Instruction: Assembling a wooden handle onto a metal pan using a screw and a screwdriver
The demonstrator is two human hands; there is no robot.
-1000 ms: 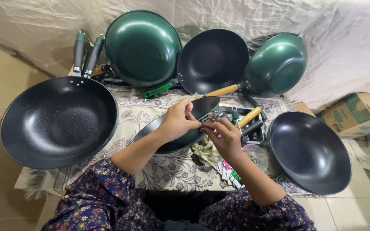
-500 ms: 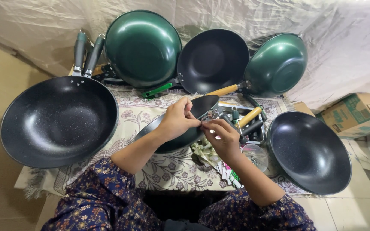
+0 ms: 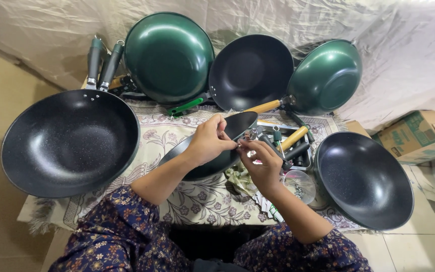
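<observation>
Two hands meet at the rim of a small dark pan (image 3: 227,132): left hand (image 3: 208,142) wraps the rim to steady it, tilted up off the tabletop (image 3: 177,201); right hand (image 3: 262,166) pinches a small metal fitting (image 3: 251,134) against it. Loose wooden handles (image 3: 293,138) lie just beyond the right hand, finished woks ringed around
</observation>
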